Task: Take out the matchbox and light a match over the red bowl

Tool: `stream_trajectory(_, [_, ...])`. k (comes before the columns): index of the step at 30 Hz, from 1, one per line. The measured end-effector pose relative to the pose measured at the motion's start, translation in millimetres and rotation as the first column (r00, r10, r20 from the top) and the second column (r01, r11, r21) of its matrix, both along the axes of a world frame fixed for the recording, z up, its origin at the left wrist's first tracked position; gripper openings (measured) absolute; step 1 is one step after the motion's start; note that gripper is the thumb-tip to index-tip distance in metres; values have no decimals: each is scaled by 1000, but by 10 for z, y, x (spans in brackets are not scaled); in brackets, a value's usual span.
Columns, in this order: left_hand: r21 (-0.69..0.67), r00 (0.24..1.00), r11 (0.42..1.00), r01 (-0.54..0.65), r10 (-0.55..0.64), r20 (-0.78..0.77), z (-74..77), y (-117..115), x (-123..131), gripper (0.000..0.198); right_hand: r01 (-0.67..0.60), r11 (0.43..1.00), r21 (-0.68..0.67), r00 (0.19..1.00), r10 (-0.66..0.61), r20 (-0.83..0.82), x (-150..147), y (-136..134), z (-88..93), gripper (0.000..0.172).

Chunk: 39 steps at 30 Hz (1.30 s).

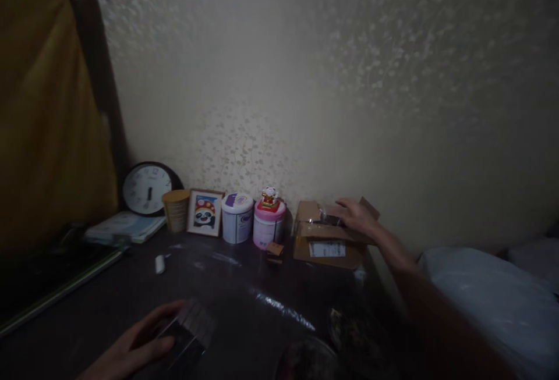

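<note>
At the lower left, my left hand (pixel 144 339) is closed around a small dark box (pixel 188 330) with a shiny, clear-looking cover. The picture is too dim and blurred to read its contents. My right hand (pixel 358 217) reaches over the opened cardboard box (pixel 303 246) near the wall. Its visible fingers are stretched out and apart over the box opening, beside a dark item (pixel 334 215) with shiny clear plastic. The thumb side is partly hidden. A white label (pixel 327 249) is on the front of the cardboard box.
Along the wall stand a clock (pixel 147 189), a yellow cup (pixel 176 211), a framed panda picture (pixel 205 213) and two lidded tubs (pixel 237 220), one topped by a cat figurine (pixel 269 198). Dark round objects (pixel 308 359) lie near the front edge. White plastic (pixel 476 298) bulges at right.
</note>
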State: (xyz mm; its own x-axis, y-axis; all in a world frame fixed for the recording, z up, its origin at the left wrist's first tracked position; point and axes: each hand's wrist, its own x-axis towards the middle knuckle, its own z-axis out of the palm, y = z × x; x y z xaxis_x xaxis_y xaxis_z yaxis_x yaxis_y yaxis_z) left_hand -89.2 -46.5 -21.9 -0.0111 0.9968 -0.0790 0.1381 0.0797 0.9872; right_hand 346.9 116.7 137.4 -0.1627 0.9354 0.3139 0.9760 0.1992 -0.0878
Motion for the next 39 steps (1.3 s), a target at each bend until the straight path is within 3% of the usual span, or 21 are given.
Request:
stream_trajectory(1, [4,998,999,51,-51,-21,29,-37,38,47,-73,997,-11,996,73,-45,-121,-187,30,38])
stream_trajectory(3, [66,996,995,76,-74,-40,107,-142,143,53,-381,922,-68,899,352,-262,-407,-650,44,31])
stream_trajectory(5, [131,993,987,91,-80,-89,212,-278,275,57,-539,834,-116,790,453,-413,-702,-1185,-14,33])
stream_trajectory(8, [201,985,976,83,-50,-162,394,-523,471,60,-681,724,-108,677,567,-470,-1076,-1923,-225,50])
stream_trajectory(9, [233,983,968,95,-53,-178,449,-614,525,60,-707,698,-116,651,579,-491,-1177,-2110,-316,59])
stream_trajectory(12, [345,978,930,126,-59,-199,561,-892,639,63,-632,746,-212,701,432,-567,-1427,-2465,-585,80])
stream_trajectory(15, [401,973,901,162,-79,-216,590,-1152,684,66,-576,768,-280,716,309,-626,-1622,-2629,-809,90])
stream_trajectory(18, [427,972,887,177,-90,-216,553,-1360,685,70,-574,805,-151,625,312,-716,-1755,-2747,-999,81])
stream_trajectory(21, [408,982,902,142,-75,-176,471,-1503,665,73,-576,817,-4,497,347,-795,-1816,-2858,-1153,64])
stream_trajectory(25, [385,994,920,80,-45,-100,340,-1604,604,72,-651,758,49,266,288,-920,-1817,-2974,-1255,46])
stream_trajectory(28, [348,993,936,58,-90,77,254,-1650,533,71,-717,694,65,62,156,-986,-1804,-3046,-1245,43])
stream_trajectory(30, [327,958,944,46,-134,252,212,-1690,499,70,-726,682,85,-21,101,-995,-1814,-3080,-1227,43])
stream_trajectory(32, [296,875,953,59,-192,444,179,-1747,495,66,-698,711,87,-20,102,-995,-1844,-3091,-1221,39])
stream_trajectory(35, [223,685,969,111,-237,689,120,-1856,548,58,-573,816,73,86,148,-985,-1915,-3071,-1251,26])
stream_trajectory(37, [172,589,978,117,-208,781,71,-1926,602,51,-508,860,55,165,160,-973,-1960,-3060,-1283,21])
stream_trajectory(39, [101,546,991,92,-135,827,33,-1980,652,41,-471,881,53,238,184,-953,-1992,-3072,-1305,17])
